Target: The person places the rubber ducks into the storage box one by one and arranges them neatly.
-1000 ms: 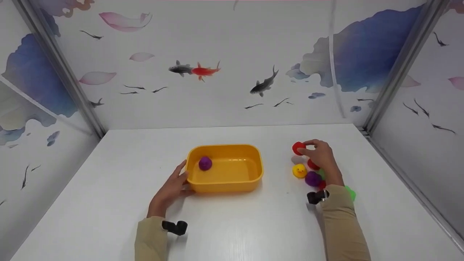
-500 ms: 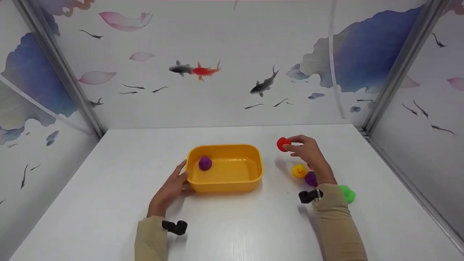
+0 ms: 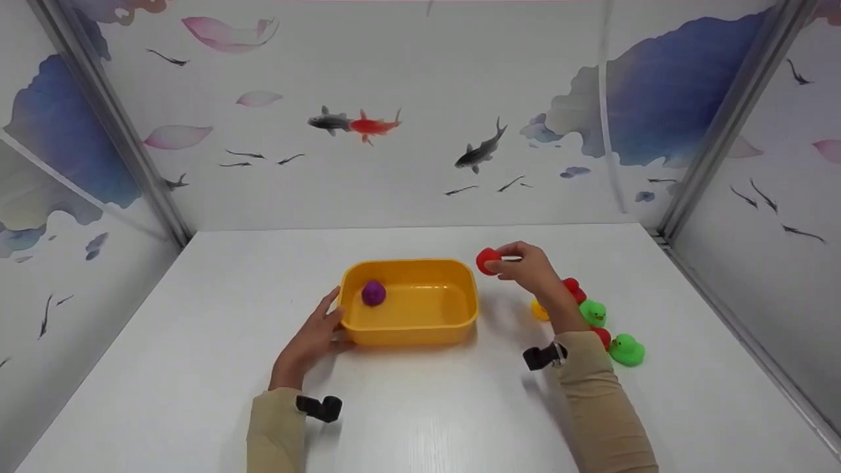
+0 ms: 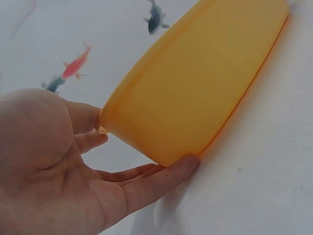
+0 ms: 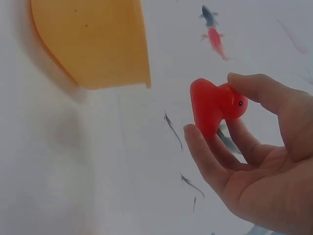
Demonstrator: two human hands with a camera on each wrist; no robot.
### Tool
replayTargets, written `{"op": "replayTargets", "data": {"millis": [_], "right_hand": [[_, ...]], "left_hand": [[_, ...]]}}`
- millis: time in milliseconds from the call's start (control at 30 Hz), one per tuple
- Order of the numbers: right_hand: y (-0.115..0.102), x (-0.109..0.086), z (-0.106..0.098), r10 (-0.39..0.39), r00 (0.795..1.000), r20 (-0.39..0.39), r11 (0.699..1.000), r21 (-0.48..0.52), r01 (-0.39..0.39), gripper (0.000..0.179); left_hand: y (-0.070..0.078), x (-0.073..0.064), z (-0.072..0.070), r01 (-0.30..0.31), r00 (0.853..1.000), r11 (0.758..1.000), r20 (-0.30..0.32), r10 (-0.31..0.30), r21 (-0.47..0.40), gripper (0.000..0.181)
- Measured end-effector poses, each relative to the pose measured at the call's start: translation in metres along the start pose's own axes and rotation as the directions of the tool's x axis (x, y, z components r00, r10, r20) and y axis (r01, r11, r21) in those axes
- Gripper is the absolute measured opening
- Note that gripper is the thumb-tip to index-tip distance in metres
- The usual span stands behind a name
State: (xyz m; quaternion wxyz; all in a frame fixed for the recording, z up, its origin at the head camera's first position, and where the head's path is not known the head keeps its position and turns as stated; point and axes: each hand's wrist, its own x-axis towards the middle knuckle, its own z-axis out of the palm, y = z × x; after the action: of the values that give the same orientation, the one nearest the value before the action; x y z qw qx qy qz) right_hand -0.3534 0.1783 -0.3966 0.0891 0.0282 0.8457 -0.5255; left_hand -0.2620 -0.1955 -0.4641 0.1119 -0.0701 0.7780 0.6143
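Note:
A yellow plastic basin (image 3: 410, 337) sits on the white table in the middle of the head view. My left hand (image 3: 312, 338) holds its left end; in the left wrist view the thumb is at the rim and the fingers reach the bottom edge. Inside the basin, toward the left, lies a small round purple toy (image 3: 374, 293). My right hand (image 3: 531, 269) pinches a red toy duck (image 5: 215, 105) between thumb and fingertips, raised above the table just beyond the basin's right rim. The duck's head and one eye show in the right wrist view.
To the right, partly behind my right forearm, several toys lie together: a green duck (image 3: 627, 350), another green duck (image 3: 593, 313), a red toy (image 3: 573, 289), a second red one (image 3: 601, 337) and a yellow toy (image 3: 540, 311). White printed panels enclose the table.
My right hand has carried the red duck leftward from the toy group toward the basin, uncovering green and red toys behind it. The left hand stays on the basin.

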Motion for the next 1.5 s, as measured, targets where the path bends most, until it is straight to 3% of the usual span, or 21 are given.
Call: {"op": "replayTargets", "data": {"millis": [300,700,1133,1333,1500], "right_hand": [[-0.007,-0.004,0.032,-0.069,0.997,0.046,0.998,0.003,0.069,0.048],[-0.025,0.000,0.064,-0.060,0.993,0.104,0.997,-0.035,0.063,0.037],[-0.031,0.011,0.094,-0.087,0.977,0.194,0.993,0.094,0.070,0.037],[-0.037,0.012,0.109,-0.052,0.982,0.180,0.996,0.080,0.038,0.042],[-0.042,0.011,0.120,-0.068,0.982,0.176,0.996,0.065,0.057,0.043]], "left_hand": [[-0.001,0.001,0.000,-0.004,1.000,0.999,0.017,0.004,-0.035,0.059],[-0.002,0.002,-0.001,-0.030,0.999,0.999,0.015,0.030,-0.035,0.059],[0.001,0.002,-0.004,-0.002,1.000,1.000,0.003,0.003,-0.013,0.059],[0.000,0.002,-0.003,-0.005,1.000,1.000,0.004,0.005,-0.003,0.059],[0.001,0.002,-0.003,-0.020,1.000,1.000,0.001,0.020,0.003,0.059]]}}
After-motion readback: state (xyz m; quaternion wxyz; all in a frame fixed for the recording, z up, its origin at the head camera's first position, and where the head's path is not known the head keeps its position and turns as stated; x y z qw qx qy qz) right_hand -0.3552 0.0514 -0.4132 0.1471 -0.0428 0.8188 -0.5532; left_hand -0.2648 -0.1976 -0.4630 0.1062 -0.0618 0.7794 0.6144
